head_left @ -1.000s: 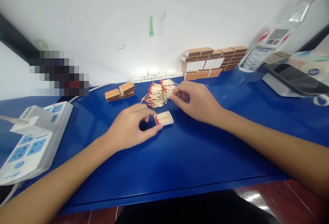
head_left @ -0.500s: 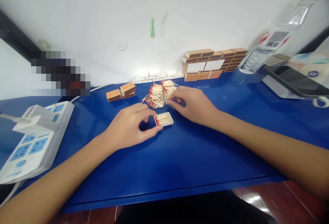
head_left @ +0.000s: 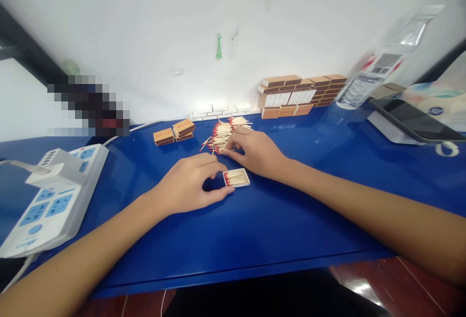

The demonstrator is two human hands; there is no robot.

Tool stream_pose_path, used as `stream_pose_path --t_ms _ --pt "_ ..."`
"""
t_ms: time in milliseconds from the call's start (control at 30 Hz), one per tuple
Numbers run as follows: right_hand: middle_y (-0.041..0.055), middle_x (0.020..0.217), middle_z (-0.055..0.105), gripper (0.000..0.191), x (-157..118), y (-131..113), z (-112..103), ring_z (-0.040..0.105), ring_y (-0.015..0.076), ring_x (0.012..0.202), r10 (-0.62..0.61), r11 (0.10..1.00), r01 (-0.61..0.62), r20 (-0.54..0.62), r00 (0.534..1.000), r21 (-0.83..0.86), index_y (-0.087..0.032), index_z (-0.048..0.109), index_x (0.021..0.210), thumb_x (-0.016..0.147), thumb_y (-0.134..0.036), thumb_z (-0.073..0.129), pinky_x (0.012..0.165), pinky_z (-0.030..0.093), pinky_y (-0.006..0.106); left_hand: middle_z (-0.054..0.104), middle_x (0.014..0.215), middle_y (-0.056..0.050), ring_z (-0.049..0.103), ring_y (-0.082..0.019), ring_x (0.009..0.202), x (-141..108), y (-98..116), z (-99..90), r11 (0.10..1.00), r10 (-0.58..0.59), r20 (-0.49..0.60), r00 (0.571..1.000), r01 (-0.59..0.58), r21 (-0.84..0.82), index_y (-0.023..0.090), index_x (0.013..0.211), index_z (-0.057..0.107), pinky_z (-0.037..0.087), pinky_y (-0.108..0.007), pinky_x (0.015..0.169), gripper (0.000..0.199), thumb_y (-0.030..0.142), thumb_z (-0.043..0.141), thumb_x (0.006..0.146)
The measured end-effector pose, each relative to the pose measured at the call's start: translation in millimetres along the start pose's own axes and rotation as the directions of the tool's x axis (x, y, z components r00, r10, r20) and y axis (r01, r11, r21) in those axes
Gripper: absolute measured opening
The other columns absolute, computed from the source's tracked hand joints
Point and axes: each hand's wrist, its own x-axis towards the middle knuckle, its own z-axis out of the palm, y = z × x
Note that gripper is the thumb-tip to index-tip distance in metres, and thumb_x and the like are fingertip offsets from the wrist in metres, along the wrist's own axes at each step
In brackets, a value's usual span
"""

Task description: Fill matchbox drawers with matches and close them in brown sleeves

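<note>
A small white matchbox tray [head_left: 247, 181] with red-headed matches inside lies on the blue table. My left hand [head_left: 194, 181] holds its left end between thumb and fingers. Behind the tray is a heap of loose matches [head_left: 221, 135], heads mostly to the left. My right hand [head_left: 257, 152] is at the heap's front right side, thumb and fingertips pinched together at the matches; what lies between the fingertips is too small to make out.
Closed matchboxes [head_left: 163, 136] lie at the back left, and stacked matchboxes [head_left: 287, 98] and white trays [head_left: 225, 109] line the wall. A bottle [head_left: 378, 64] and a phone [head_left: 418, 118] are right; a power strip [head_left: 58, 205] is left on the table [head_left: 255, 239].
My right hand has moved left and slightly down over the front of the match heap. The camera view has shifted a little. My left hand stays at the tray.
</note>
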Motion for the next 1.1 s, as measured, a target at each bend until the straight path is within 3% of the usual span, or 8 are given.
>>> stream_pose_path --t_ms 367,600,833,1100 --pt "0.0138 0.111 0.068 0.022 0 -5 -11 0.062 0.0228 0.095 -0.056 0.959 0.092 0.138 0.989 -0.267 -0.014 0.071 0.100 0.108 -0.027 0.055 0.073 0.040 0.033 0.069 0.085 -0.003 0.064 -0.016 0.075 -1 -1 0.0 1.000 -0.018 0.009 1.000 0.018 -0.016 0.019 0.106 0.075 0.051 -0.029 0.068 0.026 0.043 0.073 0.095" --pt "0.0148 0.112 0.067 0.021 -2 2 -20 0.062 0.0221 0.088 -0.067 0.930 0.129 0.187 0.980 -0.344 -0.012 0.069 0.105 0.109 -0.027 0.054 0.069 0.040 0.033 0.067 0.084 -0.002 0.063 -0.017 0.074 -1 -3 0.2 1.000 -0.010 0.005 1.000 0.011 -0.016 0.018 0.108 0.075 0.051 -0.030 0.068 0.027 0.041 0.074 0.095" --pt "0.0146 0.108 0.067 0.017 -7 12 -44 0.061 0.0223 0.082 -0.042 0.916 0.132 0.235 0.971 -0.379 -0.013 0.069 0.101 0.106 -0.026 0.059 0.064 0.037 0.034 0.068 0.085 -0.003 0.064 -0.017 0.077 -1 -4 0.0 1.000 -0.015 -0.009 1.000 0.015 -0.002 0.017 0.109 0.074 0.050 -0.030 0.069 0.029 0.042 0.074 0.095" --pt "0.0145 0.106 0.064 0.023 -12 32 -58 0.057 0.0206 0.077 -0.063 0.888 0.130 0.163 0.985 -0.442 -0.014 0.066 0.099 0.108 -0.030 0.052 0.062 0.035 0.033 0.067 0.085 -0.002 0.063 -0.017 0.076 -1 -4 0.8 1.000 -0.026 0.000 1.000 0.026 -0.007 0.017 0.108 0.074 0.048 -0.030 0.069 0.027 0.041 0.072 0.096"
